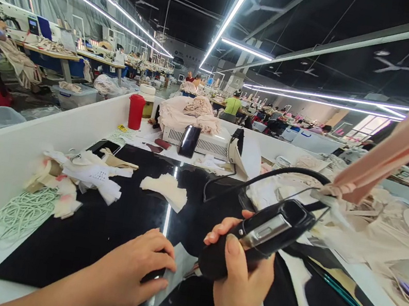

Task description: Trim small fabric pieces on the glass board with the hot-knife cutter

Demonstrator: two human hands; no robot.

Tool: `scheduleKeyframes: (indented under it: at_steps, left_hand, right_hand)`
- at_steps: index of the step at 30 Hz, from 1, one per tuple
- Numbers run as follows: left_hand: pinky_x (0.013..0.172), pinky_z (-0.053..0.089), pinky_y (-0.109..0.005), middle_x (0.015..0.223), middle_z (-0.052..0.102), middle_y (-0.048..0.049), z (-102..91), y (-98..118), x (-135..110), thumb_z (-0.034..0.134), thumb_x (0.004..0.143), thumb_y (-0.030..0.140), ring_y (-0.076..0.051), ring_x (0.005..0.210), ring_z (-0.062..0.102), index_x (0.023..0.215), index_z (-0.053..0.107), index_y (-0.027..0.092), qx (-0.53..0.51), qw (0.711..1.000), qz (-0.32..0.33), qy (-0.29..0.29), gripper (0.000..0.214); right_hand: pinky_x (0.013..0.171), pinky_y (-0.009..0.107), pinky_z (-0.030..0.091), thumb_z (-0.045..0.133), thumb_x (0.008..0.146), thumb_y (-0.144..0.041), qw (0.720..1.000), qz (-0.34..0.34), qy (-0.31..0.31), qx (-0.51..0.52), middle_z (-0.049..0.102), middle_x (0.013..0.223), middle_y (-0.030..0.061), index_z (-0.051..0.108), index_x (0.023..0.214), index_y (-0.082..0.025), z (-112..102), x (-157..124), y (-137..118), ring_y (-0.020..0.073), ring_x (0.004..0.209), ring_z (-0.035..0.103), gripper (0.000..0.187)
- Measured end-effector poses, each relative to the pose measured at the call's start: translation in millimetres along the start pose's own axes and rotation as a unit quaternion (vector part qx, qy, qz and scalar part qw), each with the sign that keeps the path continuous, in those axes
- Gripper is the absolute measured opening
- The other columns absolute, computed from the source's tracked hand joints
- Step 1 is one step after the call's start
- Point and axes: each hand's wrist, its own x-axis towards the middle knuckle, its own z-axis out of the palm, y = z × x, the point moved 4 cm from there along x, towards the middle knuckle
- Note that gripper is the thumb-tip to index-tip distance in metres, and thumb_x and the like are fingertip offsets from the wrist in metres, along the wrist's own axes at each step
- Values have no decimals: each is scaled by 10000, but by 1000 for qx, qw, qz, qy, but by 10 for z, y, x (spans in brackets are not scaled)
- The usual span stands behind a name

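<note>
As R hand [242,287] grips blk tool [264,232] — pale sheet [178,274] touching L hand [136,266].

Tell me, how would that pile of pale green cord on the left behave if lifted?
The pale green cord would probably hang limp, since it lies in loose curves. Its overlapping loops may well snag one another. Being so thin, it looks light.
</note>
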Motion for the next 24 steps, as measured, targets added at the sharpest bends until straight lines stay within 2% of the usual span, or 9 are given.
scheduleKeyframes:
  at_steps: [10,18,24]
  left_hand:
    - [1127,455,-429,1173,664,-27,11,-8,10,689,859,85,-223,1117,620,1131,716,245,1,1000,-5,-3,317]
    - [1237,284,-502,1226,702,-27,-18,35,20,725,823,92,-231,1182,635,1157,715,276,-8,1000,14,-9,381]
    - [1240,265,-523,1223,714,-29,-20,33,17,713,816,86,-241,1182,637,1147,710,281,-13,1000,22,-10,385]
  right_hand:
    - [678,360,523,724,912,-355,1000,16,11,6,655,840,-40,560,1185,-306,33,-28,-41,156,666,626,322]
    - [690,359,519,742,889,-369,999,41,27,5,644,841,-51,564,1166,-312,51,-52,-102,156,666,619,335]
    - [625,332,544,720,906,-351,999,18,-22,30,649,842,-37,554,1197,-318,71,-136,-86,157,649,634,337]
